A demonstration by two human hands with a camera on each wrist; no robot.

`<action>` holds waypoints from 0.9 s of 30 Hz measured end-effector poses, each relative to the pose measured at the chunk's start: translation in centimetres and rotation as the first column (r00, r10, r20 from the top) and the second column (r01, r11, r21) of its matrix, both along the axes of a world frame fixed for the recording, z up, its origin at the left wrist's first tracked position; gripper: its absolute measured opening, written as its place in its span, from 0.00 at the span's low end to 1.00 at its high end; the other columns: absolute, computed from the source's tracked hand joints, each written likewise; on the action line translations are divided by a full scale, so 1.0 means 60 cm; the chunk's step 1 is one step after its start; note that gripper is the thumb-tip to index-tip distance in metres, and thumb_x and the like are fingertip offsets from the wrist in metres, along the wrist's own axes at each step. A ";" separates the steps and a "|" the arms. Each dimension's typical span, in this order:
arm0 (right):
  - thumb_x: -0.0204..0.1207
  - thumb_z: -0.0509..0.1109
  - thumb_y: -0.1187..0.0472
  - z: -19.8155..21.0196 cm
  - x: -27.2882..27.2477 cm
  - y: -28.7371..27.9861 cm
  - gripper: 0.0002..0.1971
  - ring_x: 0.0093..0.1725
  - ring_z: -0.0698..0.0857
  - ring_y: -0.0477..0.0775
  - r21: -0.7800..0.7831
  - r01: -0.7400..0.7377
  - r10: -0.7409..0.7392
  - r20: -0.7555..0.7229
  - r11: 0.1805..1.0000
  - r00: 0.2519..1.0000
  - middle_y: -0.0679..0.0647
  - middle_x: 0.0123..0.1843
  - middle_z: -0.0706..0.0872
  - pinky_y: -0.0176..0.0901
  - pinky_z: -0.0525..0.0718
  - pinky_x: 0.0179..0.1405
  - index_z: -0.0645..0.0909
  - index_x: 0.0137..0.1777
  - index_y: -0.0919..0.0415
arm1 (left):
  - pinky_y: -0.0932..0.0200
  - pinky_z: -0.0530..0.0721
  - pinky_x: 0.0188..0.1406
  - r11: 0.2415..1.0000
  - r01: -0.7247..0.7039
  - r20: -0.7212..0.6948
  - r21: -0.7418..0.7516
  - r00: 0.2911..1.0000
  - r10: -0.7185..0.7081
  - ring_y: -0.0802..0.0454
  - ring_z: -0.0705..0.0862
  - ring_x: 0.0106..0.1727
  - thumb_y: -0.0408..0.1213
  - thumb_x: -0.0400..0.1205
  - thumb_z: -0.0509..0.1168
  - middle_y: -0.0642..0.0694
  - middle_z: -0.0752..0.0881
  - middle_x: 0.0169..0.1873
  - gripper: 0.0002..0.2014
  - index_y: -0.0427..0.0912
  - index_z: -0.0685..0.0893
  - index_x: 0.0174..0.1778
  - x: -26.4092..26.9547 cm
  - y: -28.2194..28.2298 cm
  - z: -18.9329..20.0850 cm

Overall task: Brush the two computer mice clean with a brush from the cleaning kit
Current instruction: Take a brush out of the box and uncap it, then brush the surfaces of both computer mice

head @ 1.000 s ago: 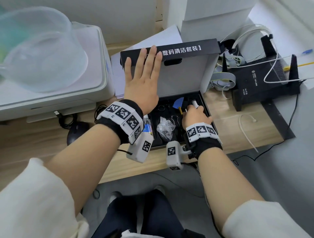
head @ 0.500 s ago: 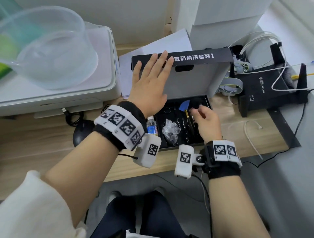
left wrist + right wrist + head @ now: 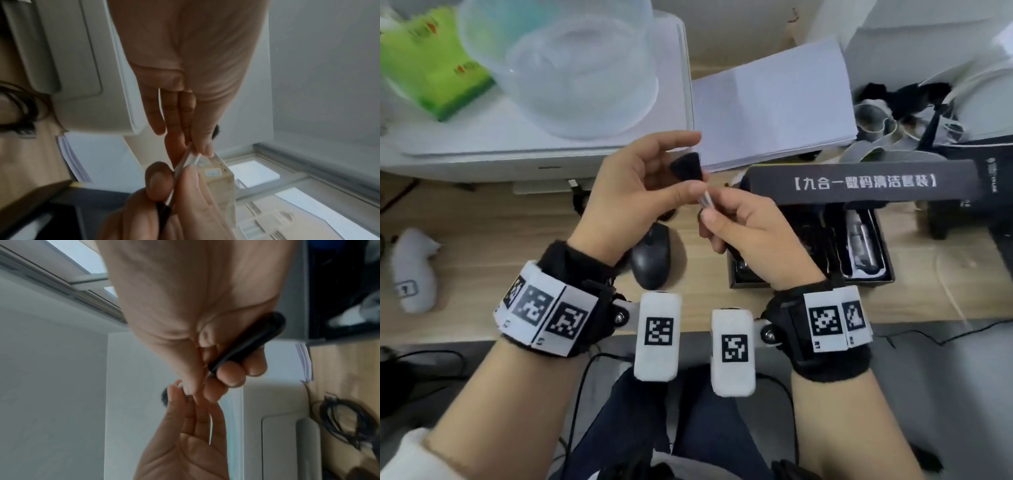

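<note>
— What do we have in our right hand point(image 3: 743, 233)?

— The brush point(image 3: 690, 171). Our fingers curl round its black handle, and thumb and forefinger pinch the silver ferrule just below the bristles. From the right wrist we see the handle's rounded end poking out past the curled fingers.

— And our left hand point(image 3: 633, 192)?

— Its thumb presses on the ferrule right under the dark bristle tuft, with the fingers nearly straight behind the tuft. We cannot tell if they touch the bristles.

— Where are the mice?

— One black mouse point(image 3: 652, 255) lies on the wooden desk point(image 3: 482, 260) directly beneath our hands, apart from them. A second mouse we cannot make out.

— And the kit?

— The cleaning kit box point(image 3: 859, 246) sits just right of our right hand, its lid point(image 3: 859, 183) raised and tilted, printed with white characters. Beyond our hands we see a stack of white paper point(image 3: 774, 102), and on the left a white printer point(image 3: 534, 150) carrying a clear plastic tub point(image 3: 571, 68).
</note>
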State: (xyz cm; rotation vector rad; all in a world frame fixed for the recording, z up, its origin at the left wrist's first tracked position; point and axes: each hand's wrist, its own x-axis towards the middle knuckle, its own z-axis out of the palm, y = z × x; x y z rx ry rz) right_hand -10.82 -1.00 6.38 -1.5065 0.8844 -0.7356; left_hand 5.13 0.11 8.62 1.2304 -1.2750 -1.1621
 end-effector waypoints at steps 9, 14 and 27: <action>0.75 0.66 0.71 -0.017 0.121 0.015 0.13 0.29 0.78 0.41 0.087 0.100 -0.110 0.116 0.991 0.987 0.48 0.37 0.85 0.31 0.81 0.34 0.80 0.53 0.54 | 0.67 0.81 0.33 0.935 -0.283 -0.348 0.212 0.873 0.343 0.57 0.83 0.32 0.25 0.74 0.67 0.47 0.84 0.34 0.10 0.44 0.84 0.44 0.141 0.030 -0.044; 0.75 0.66 0.68 -0.042 0.176 0.016 0.06 0.26 0.77 0.45 0.323 0.217 -0.317 0.300 0.921 0.900 0.47 0.27 0.81 0.33 0.79 0.33 0.82 0.46 0.56 | 0.69 0.83 0.33 0.915 -0.228 -0.361 0.333 0.866 0.347 0.59 0.86 0.30 0.23 0.76 0.65 0.52 0.88 0.25 0.10 0.44 0.80 0.37 0.178 0.050 -0.091; 0.77 0.66 0.63 -0.110 0.230 0.045 0.07 0.34 0.83 0.38 0.039 0.409 -0.401 -0.136 0.912 0.906 0.43 0.33 0.86 0.29 0.79 0.36 0.79 0.42 0.48 | 0.42 0.50 0.82 0.954 -0.106 0.439 0.280 0.898 -0.029 0.50 0.55 0.81 0.37 0.57 0.82 0.44 0.57 0.80 0.54 0.57 0.62 0.77 0.247 0.081 -0.249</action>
